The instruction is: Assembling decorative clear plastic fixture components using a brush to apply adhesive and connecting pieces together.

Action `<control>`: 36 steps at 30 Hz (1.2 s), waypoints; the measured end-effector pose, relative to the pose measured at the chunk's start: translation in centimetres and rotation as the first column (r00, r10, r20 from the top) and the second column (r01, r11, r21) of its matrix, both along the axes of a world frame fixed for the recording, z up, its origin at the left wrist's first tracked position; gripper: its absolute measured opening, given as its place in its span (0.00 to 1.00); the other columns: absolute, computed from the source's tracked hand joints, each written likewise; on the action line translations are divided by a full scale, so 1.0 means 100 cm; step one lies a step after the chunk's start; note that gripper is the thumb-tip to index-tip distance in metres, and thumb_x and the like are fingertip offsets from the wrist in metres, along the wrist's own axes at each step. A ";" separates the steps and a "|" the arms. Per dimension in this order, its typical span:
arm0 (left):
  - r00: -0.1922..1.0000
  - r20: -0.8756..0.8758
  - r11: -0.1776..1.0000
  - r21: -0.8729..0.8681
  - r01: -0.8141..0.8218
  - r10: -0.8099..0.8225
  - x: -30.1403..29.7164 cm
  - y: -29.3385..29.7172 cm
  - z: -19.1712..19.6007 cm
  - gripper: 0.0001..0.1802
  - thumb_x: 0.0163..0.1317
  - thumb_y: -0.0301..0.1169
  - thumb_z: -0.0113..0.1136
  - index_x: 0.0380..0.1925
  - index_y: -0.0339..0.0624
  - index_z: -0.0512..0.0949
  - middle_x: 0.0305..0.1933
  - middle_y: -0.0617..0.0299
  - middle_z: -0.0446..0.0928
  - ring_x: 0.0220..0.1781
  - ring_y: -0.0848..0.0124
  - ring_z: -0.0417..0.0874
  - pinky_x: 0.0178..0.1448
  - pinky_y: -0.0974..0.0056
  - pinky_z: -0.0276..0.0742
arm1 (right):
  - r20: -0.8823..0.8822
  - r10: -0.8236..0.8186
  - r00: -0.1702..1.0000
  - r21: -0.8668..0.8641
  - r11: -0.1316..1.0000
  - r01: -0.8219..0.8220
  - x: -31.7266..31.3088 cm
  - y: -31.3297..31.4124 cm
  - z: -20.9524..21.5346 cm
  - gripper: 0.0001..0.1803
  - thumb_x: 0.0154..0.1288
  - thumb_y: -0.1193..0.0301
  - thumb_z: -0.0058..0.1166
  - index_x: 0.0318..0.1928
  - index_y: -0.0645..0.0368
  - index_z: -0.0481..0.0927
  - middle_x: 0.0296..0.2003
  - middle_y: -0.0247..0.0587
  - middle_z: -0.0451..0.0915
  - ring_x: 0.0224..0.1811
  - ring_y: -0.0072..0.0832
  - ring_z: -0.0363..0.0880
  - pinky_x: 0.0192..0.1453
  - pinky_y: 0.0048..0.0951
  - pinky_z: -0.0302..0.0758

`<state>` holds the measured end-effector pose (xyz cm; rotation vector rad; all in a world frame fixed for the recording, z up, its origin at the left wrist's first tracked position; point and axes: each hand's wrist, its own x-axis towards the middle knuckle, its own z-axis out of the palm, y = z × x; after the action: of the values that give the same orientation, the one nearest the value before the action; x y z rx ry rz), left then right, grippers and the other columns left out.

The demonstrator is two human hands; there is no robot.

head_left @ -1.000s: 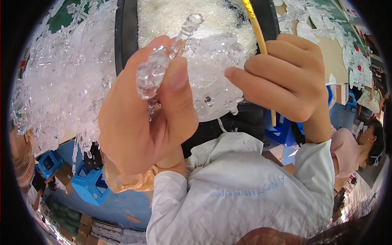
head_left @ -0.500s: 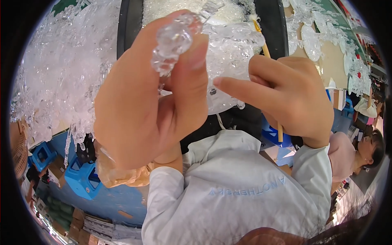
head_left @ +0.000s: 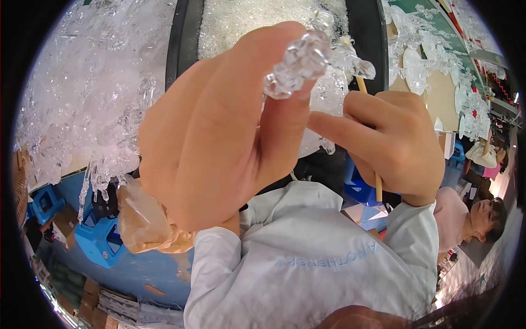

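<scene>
My left hand (head_left: 219,126) is raised close to the camera. Its thumb and fingers pinch a lumpy, clear plastic piece (head_left: 300,64) with a glassy shine. To its right, my right hand (head_left: 394,140) has curled fingers around a thin yellow brush (head_left: 378,186), whose pale bristle tip points away from me. The index finger reaches toward the left hand, its tip partly hidden there. Another clear, knobbed part (head_left: 361,68) shows beside the bristles; I cannot tell whether it joins the pinched piece. More clear plastic (head_left: 329,101) lies behind the hands.
Beyond the hands is a black tray (head_left: 183,41) of whitish, sparkling granules (head_left: 235,27). Clear plastic pieces (head_left: 93,88) pile up at left, and others (head_left: 416,60) lie at right. A blue stool (head_left: 98,241) and a brown bag (head_left: 145,219) are lower left. Another person (head_left: 452,219) is at right.
My left hand has moved right with the clear piece, turning it and nearing my right hand. The right hand has shifted slightly downward, still holding the brush.
</scene>
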<state>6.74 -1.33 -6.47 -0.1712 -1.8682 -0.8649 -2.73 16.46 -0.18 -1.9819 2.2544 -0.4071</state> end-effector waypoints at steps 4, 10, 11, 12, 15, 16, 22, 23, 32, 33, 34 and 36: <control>0.999 0.031 0.999 -0.040 -0.010 0.011 -0.003 0.001 -0.001 0.09 0.61 0.19 0.61 0.39 0.21 0.78 0.34 0.44 0.83 0.29 0.72 0.82 0.37 0.74 0.78 | -0.007 -0.023 1.000 0.009 1.000 0.023 0.002 0.002 -0.001 0.22 0.40 0.69 0.56 0.42 0.58 0.84 0.16 0.31 0.61 0.13 0.28 0.63 0.16 0.31 0.57; 0.974 0.217 0.996 0.040 -0.078 0.068 0.008 0.010 0.011 0.09 0.63 0.19 0.59 0.39 0.21 0.78 0.34 0.44 0.83 0.32 0.68 0.84 0.38 0.72 0.80 | 0.104 -0.026 0.994 -0.015 1.000 0.027 0.001 0.003 -0.002 0.21 0.41 0.72 0.59 0.41 0.56 0.84 0.15 0.30 0.63 0.12 0.28 0.65 0.16 0.30 0.58; 0.974 0.217 0.996 0.042 -0.081 0.070 0.007 0.009 0.012 0.09 0.63 0.19 0.59 0.39 0.21 0.78 0.34 0.44 0.83 0.32 0.68 0.84 0.38 0.72 0.80 | 0.179 0.002 0.984 -0.068 0.998 0.010 -0.001 0.003 -0.001 0.19 0.41 0.73 0.61 0.40 0.56 0.84 0.15 0.31 0.65 0.12 0.28 0.66 0.16 0.30 0.58; 0.976 0.202 0.997 -0.007 -0.081 0.081 0.006 0.007 0.012 0.09 0.63 0.19 0.59 0.39 0.21 0.78 0.34 0.43 0.83 0.32 0.68 0.85 0.39 0.71 0.81 | 0.179 0.006 0.984 -0.065 0.998 0.006 -0.003 0.003 0.001 0.19 0.41 0.73 0.61 0.40 0.56 0.84 0.15 0.31 0.65 0.12 0.28 0.66 0.16 0.30 0.58; 0.987 0.061 0.988 -0.055 -0.146 0.149 -0.006 0.008 0.001 0.08 0.62 0.19 0.60 0.38 0.20 0.78 0.34 0.42 0.83 0.33 0.67 0.85 0.40 0.70 0.81 | -0.115 -0.119 0.986 -0.204 0.974 0.094 -0.002 0.003 0.017 0.13 0.39 0.75 0.69 0.30 0.56 0.83 0.17 0.32 0.70 0.13 0.28 0.66 0.16 0.28 0.57; 0.974 -0.066 0.973 -0.066 -0.223 0.219 -0.012 0.009 -0.006 0.08 0.62 0.18 0.60 0.37 0.20 0.78 0.35 0.42 0.83 0.34 0.66 0.85 0.41 0.69 0.82 | -0.109 -0.116 0.987 -0.202 0.975 0.093 -0.005 0.002 0.014 0.13 0.39 0.75 0.69 0.30 0.56 0.83 0.17 0.32 0.70 0.13 0.28 0.66 0.16 0.28 0.57; 0.961 -0.221 0.985 0.073 -0.155 0.168 -0.024 0.010 -0.011 0.07 0.60 0.21 0.61 0.36 0.26 0.80 0.29 0.50 0.83 0.27 0.72 0.82 0.33 0.72 0.78 | -0.279 0.075 0.957 -0.118 0.987 -0.111 -0.004 -0.023 0.018 0.14 0.35 0.73 0.70 0.27 0.57 0.81 0.17 0.31 0.69 0.13 0.26 0.67 0.16 0.27 0.58; 0.960 -0.212 0.983 0.056 -0.176 0.184 -0.022 0.010 -0.009 0.06 0.59 0.21 0.62 0.35 0.27 0.81 0.27 0.51 0.82 0.25 0.73 0.81 0.32 0.71 0.77 | -0.274 0.096 0.957 -0.103 0.986 -0.128 -0.003 -0.027 0.018 0.14 0.35 0.73 0.70 0.27 0.57 0.81 0.18 0.31 0.69 0.13 0.26 0.67 0.16 0.27 0.58; 0.942 -0.176 0.957 0.012 -0.289 0.287 -0.018 0.009 0.008 0.03 0.52 0.21 0.64 0.28 0.35 0.80 0.18 0.57 0.76 0.17 0.72 0.76 0.23 0.68 0.70 | -0.392 0.176 0.903 0.015 0.983 -0.184 -0.001 -0.041 0.018 0.14 0.39 0.72 0.68 0.32 0.55 0.82 0.21 0.31 0.75 0.17 0.31 0.73 0.19 0.30 0.65; 0.941 -0.183 0.958 0.021 -0.285 0.284 -0.020 0.009 0.008 0.03 0.52 0.22 0.64 0.28 0.36 0.80 0.18 0.57 0.75 0.17 0.71 0.75 0.23 0.68 0.69 | -0.427 0.177 0.887 0.089 0.984 -0.154 0.001 -0.042 0.022 0.13 0.40 0.71 0.68 0.31 0.54 0.82 0.21 0.31 0.76 0.18 0.33 0.74 0.20 0.31 0.66; 0.939 -0.180 0.955 0.020 -0.295 0.294 -0.020 0.007 0.007 0.03 0.52 0.22 0.64 0.27 0.37 0.79 0.17 0.57 0.74 0.17 0.70 0.75 0.22 0.67 0.69 | -0.453 0.191 0.871 0.152 0.979 -0.135 0.002 -0.044 0.023 0.13 0.40 0.71 0.68 0.31 0.53 0.82 0.22 0.32 0.77 0.19 0.34 0.74 0.21 0.32 0.67; 0.934 -0.178 0.950 0.020 -0.311 0.309 -0.018 0.006 0.004 0.03 0.52 0.23 0.64 0.26 0.38 0.78 0.17 0.58 0.73 0.16 0.68 0.73 0.21 0.66 0.67 | -0.452 0.215 0.866 0.172 0.973 -0.152 0.002 -0.048 0.022 0.11 0.41 0.71 0.68 0.29 0.54 0.81 0.22 0.33 0.77 0.19 0.35 0.75 0.21 0.33 0.67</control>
<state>4.92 -0.76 -6.03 0.0411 -1.6731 -0.6020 -2.55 11.67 1.99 -2.3976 2.2231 0.2696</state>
